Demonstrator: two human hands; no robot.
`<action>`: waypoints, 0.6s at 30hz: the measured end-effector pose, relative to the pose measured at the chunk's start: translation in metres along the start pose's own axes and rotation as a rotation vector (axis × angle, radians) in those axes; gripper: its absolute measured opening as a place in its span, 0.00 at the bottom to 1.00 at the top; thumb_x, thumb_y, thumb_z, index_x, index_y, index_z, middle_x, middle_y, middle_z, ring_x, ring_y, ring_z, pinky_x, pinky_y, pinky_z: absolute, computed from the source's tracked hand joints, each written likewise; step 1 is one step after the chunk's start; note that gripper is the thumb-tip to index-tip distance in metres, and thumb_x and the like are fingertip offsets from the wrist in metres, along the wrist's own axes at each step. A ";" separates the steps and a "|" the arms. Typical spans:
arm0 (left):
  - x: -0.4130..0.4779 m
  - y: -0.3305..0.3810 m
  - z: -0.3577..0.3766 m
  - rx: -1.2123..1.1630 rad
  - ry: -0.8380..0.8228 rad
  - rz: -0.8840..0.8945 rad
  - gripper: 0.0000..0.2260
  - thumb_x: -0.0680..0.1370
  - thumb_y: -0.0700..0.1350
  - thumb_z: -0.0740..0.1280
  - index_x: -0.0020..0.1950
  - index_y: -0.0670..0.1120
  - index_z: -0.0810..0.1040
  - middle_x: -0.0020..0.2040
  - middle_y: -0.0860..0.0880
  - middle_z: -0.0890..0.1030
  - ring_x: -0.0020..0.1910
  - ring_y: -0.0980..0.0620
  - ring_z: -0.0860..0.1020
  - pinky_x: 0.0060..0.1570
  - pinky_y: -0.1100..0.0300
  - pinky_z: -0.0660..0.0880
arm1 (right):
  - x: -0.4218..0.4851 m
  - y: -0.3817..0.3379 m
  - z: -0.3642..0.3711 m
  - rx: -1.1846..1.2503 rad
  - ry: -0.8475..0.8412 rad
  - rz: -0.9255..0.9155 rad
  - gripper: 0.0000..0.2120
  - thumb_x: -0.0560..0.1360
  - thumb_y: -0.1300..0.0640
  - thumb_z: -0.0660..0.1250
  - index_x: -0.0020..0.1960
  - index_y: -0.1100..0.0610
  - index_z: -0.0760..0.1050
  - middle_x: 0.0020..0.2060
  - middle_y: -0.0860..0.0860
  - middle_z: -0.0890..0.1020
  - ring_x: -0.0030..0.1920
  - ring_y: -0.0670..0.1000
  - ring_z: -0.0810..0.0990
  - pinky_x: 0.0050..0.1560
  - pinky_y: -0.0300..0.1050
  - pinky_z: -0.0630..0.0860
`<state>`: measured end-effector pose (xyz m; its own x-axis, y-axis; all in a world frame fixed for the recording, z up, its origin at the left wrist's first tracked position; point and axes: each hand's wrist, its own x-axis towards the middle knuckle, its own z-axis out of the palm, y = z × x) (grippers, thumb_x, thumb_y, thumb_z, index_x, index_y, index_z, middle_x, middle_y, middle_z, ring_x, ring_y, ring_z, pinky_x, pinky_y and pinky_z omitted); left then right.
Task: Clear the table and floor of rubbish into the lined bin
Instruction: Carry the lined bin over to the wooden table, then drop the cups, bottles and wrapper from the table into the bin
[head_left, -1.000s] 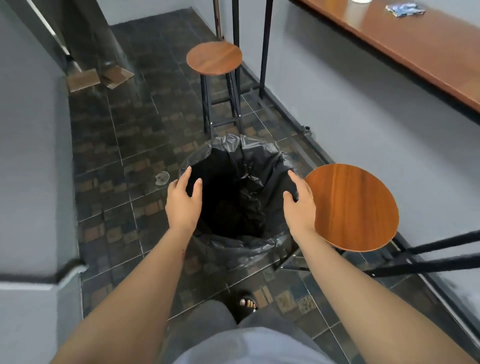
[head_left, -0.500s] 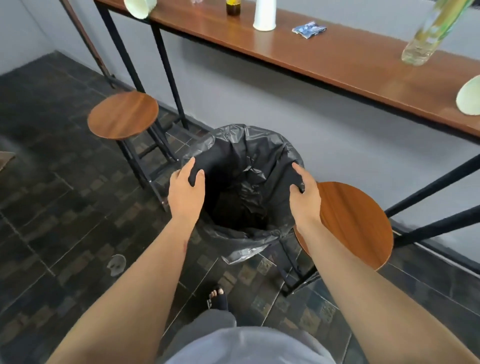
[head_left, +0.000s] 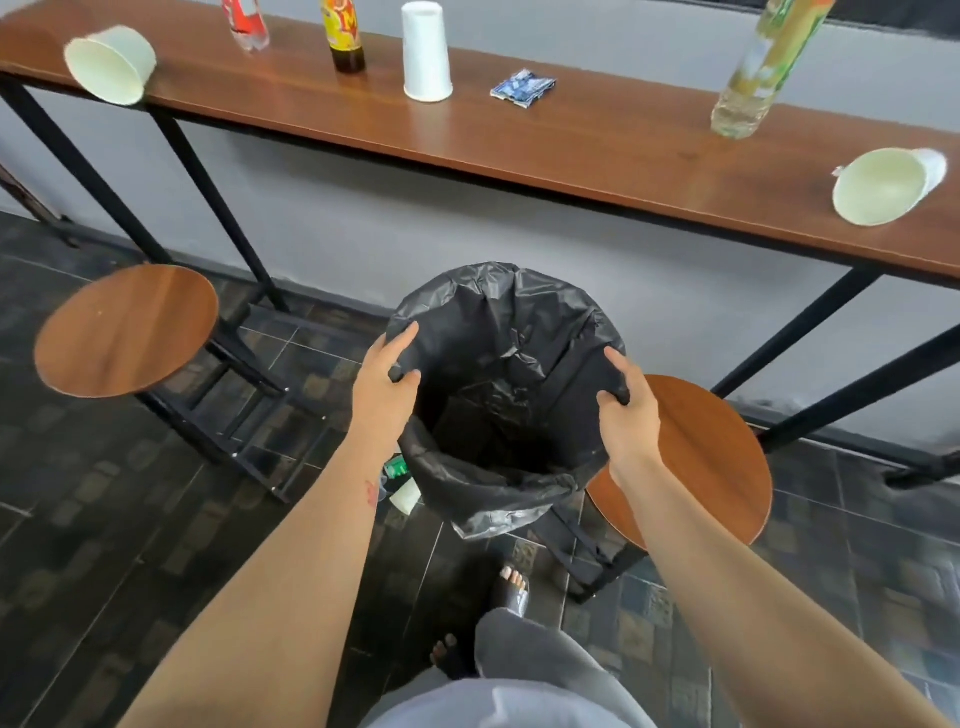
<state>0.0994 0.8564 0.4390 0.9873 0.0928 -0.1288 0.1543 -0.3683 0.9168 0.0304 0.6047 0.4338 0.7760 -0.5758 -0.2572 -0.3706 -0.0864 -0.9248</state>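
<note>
The bin (head_left: 498, 332), lined with a black bag, is held off the floor in front of me. My left hand (head_left: 382, 387) grips its left rim and my right hand (head_left: 626, 415) grips its right rim. On the long wooden table (head_left: 571, 150) lie a tipped paper cup (head_left: 111, 65) at the left, a clear bottle with a red label (head_left: 247, 23), a dark bottle (head_left: 345, 36), an upturned white cup (head_left: 426, 52), a blue wrapper (head_left: 522, 87), a clear plastic bottle (head_left: 761, 70) and another tipped cup (head_left: 883, 184). On the floor under the bin lie a white cup (head_left: 406, 496) and a green item (head_left: 397, 466).
A round wooden stool (head_left: 124, 330) stands at the left and a second stool (head_left: 717, 462) sits right beside the bin under my right arm. Black table legs (head_left: 218, 208) run down to the dark tiled floor (head_left: 104, 519). My feet (head_left: 511, 584) are below the bin.
The view has swung from the floor and far stool up to the table. The bin has been lifted and carried toward the table, both hands still on its rim.
</note>
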 end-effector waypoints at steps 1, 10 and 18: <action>0.005 0.002 0.002 -0.004 0.001 -0.001 0.26 0.78 0.34 0.65 0.66 0.64 0.74 0.73 0.54 0.65 0.70 0.50 0.68 0.68 0.53 0.68 | 0.005 -0.001 0.002 0.012 0.004 0.012 0.27 0.80 0.66 0.59 0.66 0.35 0.70 0.66 0.43 0.72 0.39 0.48 0.76 0.27 0.34 0.71; 0.065 0.012 0.019 0.103 -0.009 -0.009 0.32 0.75 0.28 0.59 0.70 0.59 0.72 0.72 0.38 0.68 0.47 0.45 0.81 0.42 0.56 0.77 | 0.062 -0.011 0.021 0.047 -0.003 0.103 0.30 0.79 0.70 0.57 0.66 0.37 0.72 0.70 0.48 0.72 0.26 0.42 0.70 0.23 0.35 0.69; 0.100 0.018 0.040 -0.006 -0.045 -0.105 0.25 0.77 0.34 0.65 0.67 0.59 0.75 0.70 0.52 0.72 0.68 0.46 0.72 0.63 0.57 0.73 | 0.093 -0.027 0.020 0.020 -0.005 0.117 0.33 0.79 0.73 0.56 0.69 0.37 0.70 0.70 0.48 0.69 0.23 0.43 0.69 0.24 0.35 0.70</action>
<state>0.2024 0.8214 0.4277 0.9663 0.0892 -0.2414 0.2573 -0.3531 0.8995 0.1229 0.5694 0.4289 0.7309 -0.5767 -0.3650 -0.4483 -0.0024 -0.8939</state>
